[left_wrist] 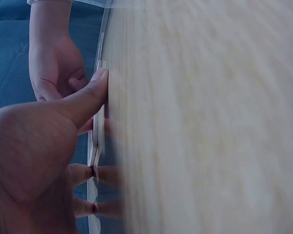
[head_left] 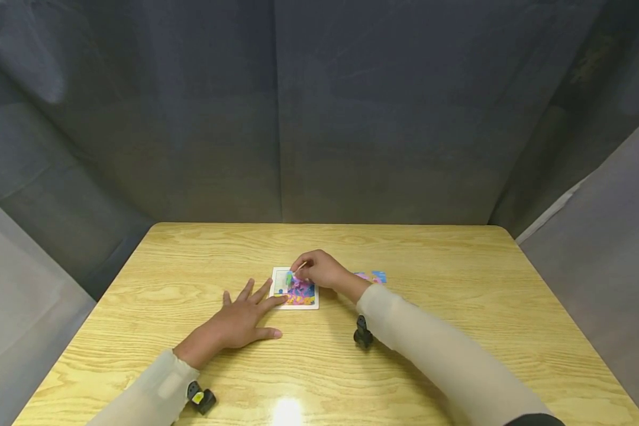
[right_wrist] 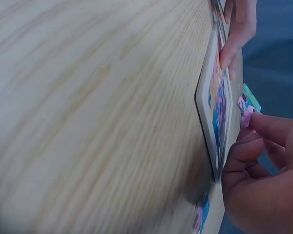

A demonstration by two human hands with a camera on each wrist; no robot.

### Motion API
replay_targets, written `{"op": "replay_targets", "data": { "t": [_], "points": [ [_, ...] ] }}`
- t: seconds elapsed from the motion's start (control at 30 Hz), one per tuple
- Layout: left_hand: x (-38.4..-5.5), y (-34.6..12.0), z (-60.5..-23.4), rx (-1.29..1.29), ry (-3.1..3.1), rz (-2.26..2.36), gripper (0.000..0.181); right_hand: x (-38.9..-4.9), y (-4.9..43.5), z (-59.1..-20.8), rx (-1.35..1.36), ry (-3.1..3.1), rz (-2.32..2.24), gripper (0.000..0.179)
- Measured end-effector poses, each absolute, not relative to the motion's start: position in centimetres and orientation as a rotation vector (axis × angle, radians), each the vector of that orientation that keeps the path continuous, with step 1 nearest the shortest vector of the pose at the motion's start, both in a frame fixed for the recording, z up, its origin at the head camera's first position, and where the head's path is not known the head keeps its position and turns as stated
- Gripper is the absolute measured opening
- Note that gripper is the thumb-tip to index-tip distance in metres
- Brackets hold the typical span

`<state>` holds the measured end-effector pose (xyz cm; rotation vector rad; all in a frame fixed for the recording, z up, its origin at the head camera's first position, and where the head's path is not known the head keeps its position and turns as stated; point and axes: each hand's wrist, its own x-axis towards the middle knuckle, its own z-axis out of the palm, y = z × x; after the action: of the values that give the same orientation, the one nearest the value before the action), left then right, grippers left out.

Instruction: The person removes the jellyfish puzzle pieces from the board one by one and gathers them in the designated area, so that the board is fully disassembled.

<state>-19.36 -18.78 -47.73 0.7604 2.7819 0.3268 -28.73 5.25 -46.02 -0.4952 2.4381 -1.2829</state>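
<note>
A square jigsaw puzzle board [head_left: 300,307] with a white border lies on the table, its picture partly filled in pink, blue and yellow. My left hand [head_left: 242,319] lies palm down with fingers spread, its fingertips touching the board's left side and lower left corner. Over the upper part of the board, my right hand [head_left: 323,270] pinches a puzzle piece [right_wrist: 249,103] between thumb and fingers. That piece, pink, green and blue, is tilted and raised off the board in the right wrist view. Part of the board is hidden behind the right hand.
Loose puzzle pieces [head_left: 379,277] lie right of the board, partly hidden behind my right forearm. The wooden table [head_left: 447,254] has grey curtains [head_left: 383,118] behind it and at both sides. A small black wrist camera [head_left: 363,332] hangs by the right sleeve.
</note>
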Motion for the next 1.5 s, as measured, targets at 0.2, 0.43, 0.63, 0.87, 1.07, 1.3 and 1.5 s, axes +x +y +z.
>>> {"op": "replay_targets", "data": {
  "t": [0.2,0.43,0.63,0.87,1.07,1.3,1.5],
  "points": [
    [-19.3,-18.8,-47.7,0.76,2.787,0.331,0.077,-28.5,6.6,-45.9,-0.503,2.433,-1.278,0.015],
    [-19.2,-18.8,-47.5,0.764,2.785,0.343,0.077,-28.2,8.3,-46.0,-0.506,2.434,-1.285,0.015],
    [-19.1,-18.7,-47.4,0.76,2.776,0.358,0.077,-27.9,9.5,-46.0,-0.536,2.409,-1.29,0.016],
    [-19.1,-18.7,-47.4,0.769,2.772,0.371,0.077,-27.6,11.0,-45.9,-0.525,2.419,-1.275,0.018],
    [-19.1,-18.8,-47.4,0.788,2.773,0.373,0.077,-27.2,12.3,-45.9,-0.508,2.441,-1.256,0.017],
    [-19.2,-18.9,-47.5,0.803,2.776,0.37,0.078,-26.7,13.3,-45.9,-0.493,2.45,-1.258,0.015],
    [-19.2,-18.9,-47.6,0.804,2.778,0.363,0.078,-26.2,13.9,-46.0,-0.496,2.467,-1.234,0.015]
  ]
}}
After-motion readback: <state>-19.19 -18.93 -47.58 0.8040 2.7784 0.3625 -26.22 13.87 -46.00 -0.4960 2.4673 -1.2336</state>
